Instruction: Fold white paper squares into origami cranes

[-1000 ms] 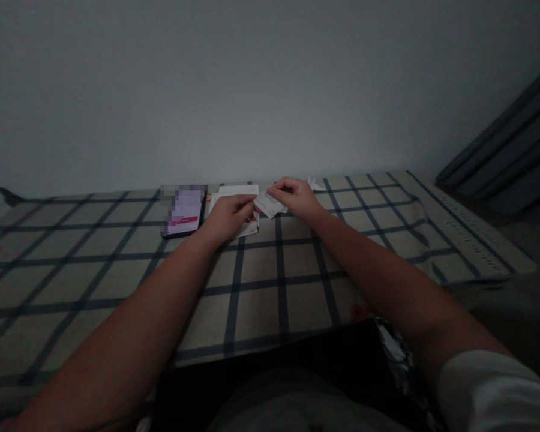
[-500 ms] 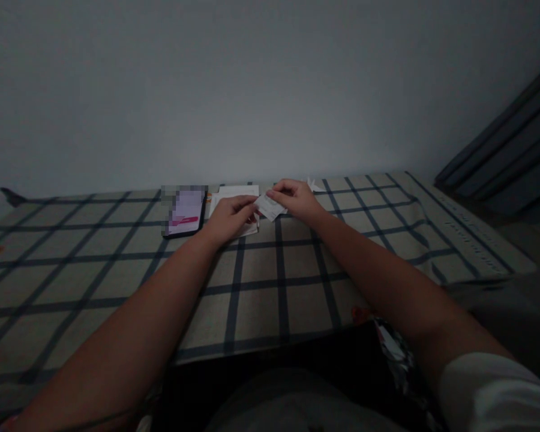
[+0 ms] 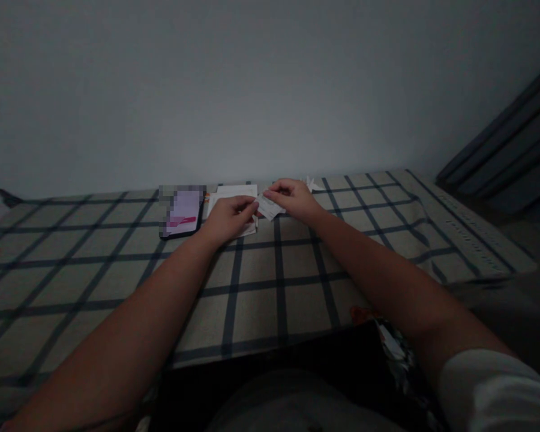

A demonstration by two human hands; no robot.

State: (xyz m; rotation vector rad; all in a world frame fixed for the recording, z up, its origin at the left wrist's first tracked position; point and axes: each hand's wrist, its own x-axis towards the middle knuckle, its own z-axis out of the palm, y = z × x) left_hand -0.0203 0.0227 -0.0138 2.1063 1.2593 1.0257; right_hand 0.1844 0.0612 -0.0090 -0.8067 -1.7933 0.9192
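Note:
A small whitish piece of paper (image 3: pixel 270 207), set at a slant, is held between both hands just above the checked cloth. My left hand (image 3: pixel 231 217) is closed, its thumb and fingers pinching the paper's left corner. From the right, my right hand (image 3: pixel 294 197) pinches its upper edge between thumb and fingers. Faint marks show on the paper, too dim to read. Beneath and behind my left hand lie white paper sheets (image 3: pixel 237 189), partly covered by it. Something reddish peeks out by the left fingertips, too small to name.
A phone (image 3: pixel 184 210) with a lit screen lies left of my left hand. Crumpled white scraps (image 3: pixel 312 185) sit beyond my right hand. The checked tablecloth (image 3: pixel 256 282) runs back to a grey wall (image 3: pixel 270 90). A dark curtain (image 3: pixel 513 132) hangs at the right.
My left thumb has shifted slightly along the paper's left corner. Both hands keep their hold, and the view has moved a little.

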